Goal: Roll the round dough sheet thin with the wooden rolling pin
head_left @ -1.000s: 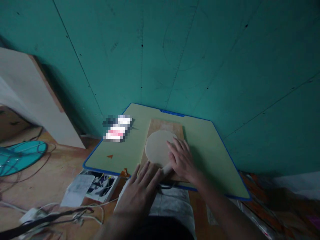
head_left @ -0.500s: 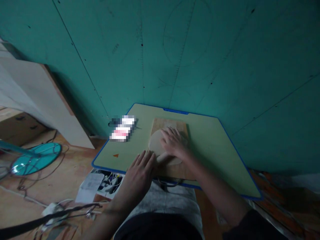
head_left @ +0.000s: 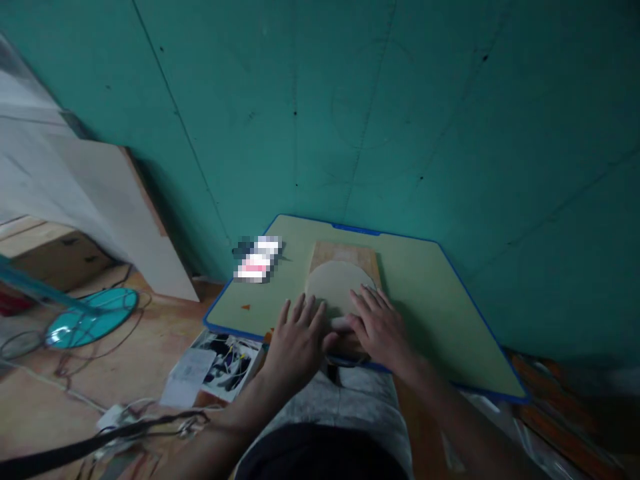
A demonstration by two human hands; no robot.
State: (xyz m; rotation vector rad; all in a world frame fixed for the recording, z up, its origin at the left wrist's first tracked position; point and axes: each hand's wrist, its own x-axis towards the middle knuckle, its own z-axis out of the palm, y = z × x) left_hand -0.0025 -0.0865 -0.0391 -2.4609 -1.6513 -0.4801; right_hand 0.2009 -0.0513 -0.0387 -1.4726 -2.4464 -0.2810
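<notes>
A flat round sheet of dough [head_left: 337, 283] lies on a wooden board [head_left: 345, 251]. Across its near edge is a pale rolling pin [head_left: 340, 325], whose middle shows between my hands while both ends are covered. My left hand [head_left: 300, 337] rests over the pin's left end, fingers stretched out and apart. Over the right end lies my right hand [head_left: 383, 327], its fingers spread forward onto the dough's right edge. Neither hand's fingers are wrapped round the pin, though the palms' undersides are hidden.
The board lies on a pale tabletop [head_left: 425, 293] with a blue rim, against a green wall [head_left: 240, 133]. A phone-like item [head_left: 259, 260], blurred out, stands at the back left. Below left are a box of cables [head_left: 230, 363] and a turquoise stand base [head_left: 95, 317].
My right hand has come back from the top of the dough to its near right edge. The pin, slanted before, now lies nearly level. The head view has shifted slightly.
</notes>
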